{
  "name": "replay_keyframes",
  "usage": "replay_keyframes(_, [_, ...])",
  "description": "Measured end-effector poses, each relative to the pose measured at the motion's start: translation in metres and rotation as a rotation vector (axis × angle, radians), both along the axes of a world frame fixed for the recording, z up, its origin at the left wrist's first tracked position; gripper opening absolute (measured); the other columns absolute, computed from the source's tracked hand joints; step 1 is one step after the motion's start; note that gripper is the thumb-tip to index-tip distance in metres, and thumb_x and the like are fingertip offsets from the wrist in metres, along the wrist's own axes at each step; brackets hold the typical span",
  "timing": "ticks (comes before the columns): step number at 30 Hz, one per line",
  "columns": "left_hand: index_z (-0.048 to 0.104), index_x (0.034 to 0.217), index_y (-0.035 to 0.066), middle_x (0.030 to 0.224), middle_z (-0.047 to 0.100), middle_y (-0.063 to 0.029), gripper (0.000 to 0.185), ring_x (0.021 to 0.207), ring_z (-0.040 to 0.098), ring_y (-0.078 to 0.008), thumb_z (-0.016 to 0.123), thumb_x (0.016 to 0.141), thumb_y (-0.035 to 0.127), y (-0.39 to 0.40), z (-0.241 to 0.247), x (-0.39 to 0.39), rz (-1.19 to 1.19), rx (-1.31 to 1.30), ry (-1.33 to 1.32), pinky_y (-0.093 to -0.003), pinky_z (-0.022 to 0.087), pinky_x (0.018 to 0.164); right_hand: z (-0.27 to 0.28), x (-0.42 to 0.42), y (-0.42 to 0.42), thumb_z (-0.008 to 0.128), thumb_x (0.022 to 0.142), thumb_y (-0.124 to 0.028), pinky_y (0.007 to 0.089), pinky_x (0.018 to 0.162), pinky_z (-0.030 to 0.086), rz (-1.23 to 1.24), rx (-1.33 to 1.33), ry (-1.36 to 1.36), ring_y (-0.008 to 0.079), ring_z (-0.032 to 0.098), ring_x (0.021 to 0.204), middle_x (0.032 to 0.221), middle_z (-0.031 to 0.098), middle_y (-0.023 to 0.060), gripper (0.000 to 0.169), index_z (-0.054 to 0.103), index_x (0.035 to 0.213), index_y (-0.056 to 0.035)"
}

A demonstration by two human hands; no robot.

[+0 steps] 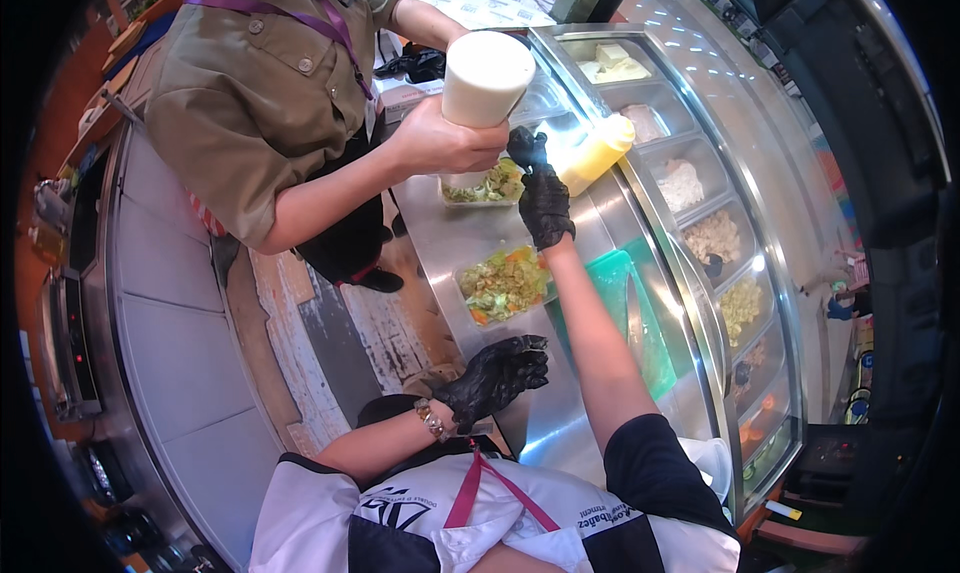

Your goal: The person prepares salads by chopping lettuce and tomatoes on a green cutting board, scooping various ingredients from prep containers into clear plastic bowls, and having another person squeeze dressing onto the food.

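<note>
My left hand (499, 378), in a black glove, is held near my body over the counter's edge, fingers apart and curved, with nothing in it. My right hand (546, 198), gloved in black too, reaches forward beside a yellow squeeze bottle (596, 157); whether its fingers hold anything is unclear. Between my hands a clear container of salad (504, 284) sits on the steel counter. Farther forward is a second salad container (487, 187), partly hidden under a co-worker's hand (450, 142), which grips a white bottle (489, 78) turned bottom up.
A green cutting board (615, 318) with a knife (634, 318) lies right of the salad. Beyond it, a glass-fronted case holds steel trays of food, among them shredded chicken (712, 239). The co-worker (247, 100) stands at front left, near a glove box (405, 97).
</note>
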State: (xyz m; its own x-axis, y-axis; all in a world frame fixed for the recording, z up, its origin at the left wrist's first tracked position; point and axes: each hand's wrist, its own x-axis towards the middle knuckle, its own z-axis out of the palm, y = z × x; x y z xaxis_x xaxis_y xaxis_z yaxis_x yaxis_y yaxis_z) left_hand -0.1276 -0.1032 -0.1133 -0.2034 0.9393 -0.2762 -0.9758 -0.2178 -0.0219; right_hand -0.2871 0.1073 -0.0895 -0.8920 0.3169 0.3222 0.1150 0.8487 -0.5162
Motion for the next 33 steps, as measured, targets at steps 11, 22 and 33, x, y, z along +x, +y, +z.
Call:
replay_keyframes(11, [0.056, 0.113, 0.000, 0.097, 0.064, -0.0149, 0.029, 0.090, 0.064, -0.0268, 0.050, 0.091, 0.017, -0.019, -0.016, -0.010, 0.063, 0.007, -0.011, -0.0436, 0.050, 0.085, 0.005, -0.003, 0.001, 0.049, 0.079, 0.002, 0.0469, 0.073, 0.047, 0.023, 0.080, 0.085, 0.0407, 0.059, 0.088, 0.098, 0.062, 0.0209, 0.037, 0.052, 0.115, -0.0043])
replay_keyframes(22, [0.056, 0.116, 0.004, 0.105, 0.064, -0.0102, 0.029, 0.095, 0.062, -0.0243, 0.049, 0.092, 0.020, -0.020, -0.002, -0.009, -0.045, 0.016, 0.119, -0.0429, 0.049, 0.088, 0.040, 0.050, 0.028, 0.055, 0.071, 0.011, 0.0254, 0.056, 0.046, -0.101, -1.308, 0.336, 0.0151, 0.057, 0.068, 0.084, 0.059, 0.0056, 0.043, 0.052, 0.110, -0.0051])
replay_keyframes(33, [0.043, 0.134, -0.001, 0.134, 0.050, -0.0124, 0.058, 0.124, 0.045, -0.0206, 0.051, 0.093, 0.039, 0.145, 0.107, -0.017, -0.173, 0.411, 1.318, -0.0346, 0.033, 0.106, 0.096, 0.364, 0.005, 0.052, 0.078, -0.012, 0.0291, 0.053, 0.041, -0.515, -1.594, 0.909, 0.0184, 0.052, 0.060, 0.077, 0.055, 0.0046, 0.024, 0.055, 0.100, -0.0030])
